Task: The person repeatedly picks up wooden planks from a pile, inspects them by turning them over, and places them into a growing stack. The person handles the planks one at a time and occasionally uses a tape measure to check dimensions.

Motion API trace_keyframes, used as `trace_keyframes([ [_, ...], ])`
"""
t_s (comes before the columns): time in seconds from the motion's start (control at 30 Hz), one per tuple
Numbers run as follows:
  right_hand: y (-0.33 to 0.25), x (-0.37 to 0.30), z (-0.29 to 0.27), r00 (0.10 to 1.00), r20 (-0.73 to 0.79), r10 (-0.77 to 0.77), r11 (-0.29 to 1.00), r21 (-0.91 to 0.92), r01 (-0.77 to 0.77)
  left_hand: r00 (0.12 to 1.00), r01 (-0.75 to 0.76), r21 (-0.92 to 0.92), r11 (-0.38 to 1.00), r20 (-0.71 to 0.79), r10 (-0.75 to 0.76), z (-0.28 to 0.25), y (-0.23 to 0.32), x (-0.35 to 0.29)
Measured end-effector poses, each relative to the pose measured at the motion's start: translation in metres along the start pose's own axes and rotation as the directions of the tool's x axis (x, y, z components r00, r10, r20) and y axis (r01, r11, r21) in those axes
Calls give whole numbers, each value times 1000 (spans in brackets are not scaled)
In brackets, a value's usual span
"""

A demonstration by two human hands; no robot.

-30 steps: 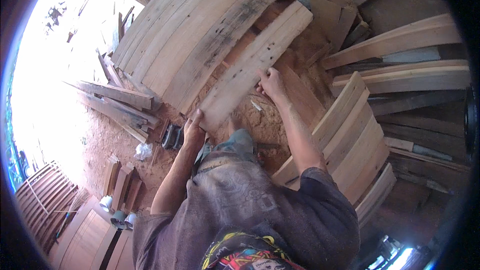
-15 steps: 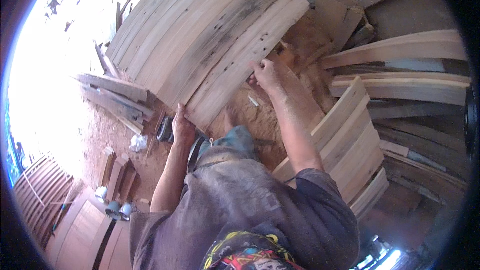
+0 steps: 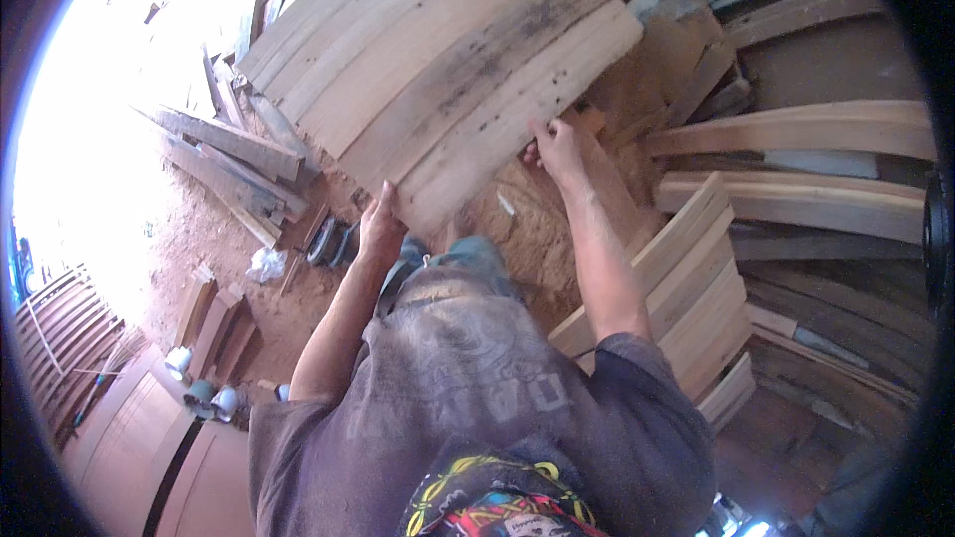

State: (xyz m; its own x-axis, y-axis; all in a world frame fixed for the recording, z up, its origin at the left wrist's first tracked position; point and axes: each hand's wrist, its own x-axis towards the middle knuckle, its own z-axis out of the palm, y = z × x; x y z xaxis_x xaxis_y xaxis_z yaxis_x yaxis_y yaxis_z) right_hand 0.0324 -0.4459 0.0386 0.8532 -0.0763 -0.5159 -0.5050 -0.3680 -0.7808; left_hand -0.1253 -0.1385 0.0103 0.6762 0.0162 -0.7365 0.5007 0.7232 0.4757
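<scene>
A wide wooden panel [image 3: 438, 80], made of several planks side by side, stretches out ahead of me. Dark stains and small holes mark the planks nearer its right side. My left hand [image 3: 381, 224] grips the near corner region, its thumb on top and its fingers underneath, partly hidden. At the right-hand edge, my right hand [image 3: 557, 149] is closed around the board's rim with fingers curled under it. The panel's far end runs out of the top of the view.
Loose timber offcuts [image 3: 229, 164] lie on the dusty floor at left, near a clear plastic bag [image 3: 267, 264]. Curved planks [image 3: 796, 129] are stacked at right, with a slatted wooden piece [image 3: 686, 293] beside my right arm. Lamp-like fittings [image 3: 199, 398] sit at lower left.
The panel and both my hands have shifted slightly right and away from me. My grip looks the same; the whole view has turned a little too.
</scene>
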Motion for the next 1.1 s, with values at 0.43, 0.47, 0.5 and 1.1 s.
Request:
trace_keyframes([
  [0.43,-24,31,-44,952,243,186,979,-125,-159,937,-305,-139,942,-224,270,3,-26,9],
  [0.47,-20,34,-43,948,263,178,980,-134,-147,935,-275,-97,956,-256,243,9,-36,4],
  [0.5,-16,32,-44,943,274,189,980,-119,-162,934,-239,-49,970,-284,216,25,-38,-9],
  [1.1,-36,28,-41,910,353,217,976,-68,-206,903,-356,-230,906,-332,271,22,30,20],
])
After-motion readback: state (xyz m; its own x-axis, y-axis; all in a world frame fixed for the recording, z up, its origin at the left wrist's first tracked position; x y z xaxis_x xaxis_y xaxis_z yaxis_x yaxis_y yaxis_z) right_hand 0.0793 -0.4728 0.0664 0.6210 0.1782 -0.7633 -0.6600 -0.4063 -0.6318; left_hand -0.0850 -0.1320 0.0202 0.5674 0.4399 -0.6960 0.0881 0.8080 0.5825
